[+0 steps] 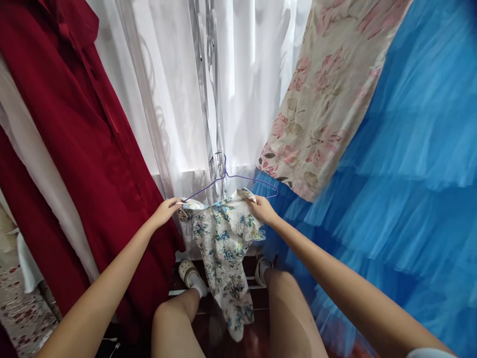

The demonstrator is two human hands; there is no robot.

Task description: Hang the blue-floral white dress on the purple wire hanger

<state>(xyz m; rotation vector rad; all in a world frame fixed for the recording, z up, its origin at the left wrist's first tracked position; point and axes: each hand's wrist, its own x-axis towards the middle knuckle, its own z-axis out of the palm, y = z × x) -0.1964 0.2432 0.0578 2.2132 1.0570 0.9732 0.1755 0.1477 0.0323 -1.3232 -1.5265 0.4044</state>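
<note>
A white dress with a blue and yellow floral print (223, 238) hangs between my two hands, its lower end dangling between my knees. My left hand (167, 211) pinches the left side of its neckline, while my right hand (264, 209) grips the right side near the shoulder. Behind the neckline is a thin purple hanger (248, 177), its hook up against the metal stand. The hanger's left arm runs down to the cloth by my left hand; its right end sticks out bare above my right hand. How far the hanger reaches inside the dress is hidden.
Dark red garments (108, 164) hang at the left. A beige floral dress (316, 109) and a tiered blue tulle skirt (410, 189) hang at the right. Behind are a metal stand (208, 74) and a white curtain (167, 89). Below is a clog (188, 271) on my foot.
</note>
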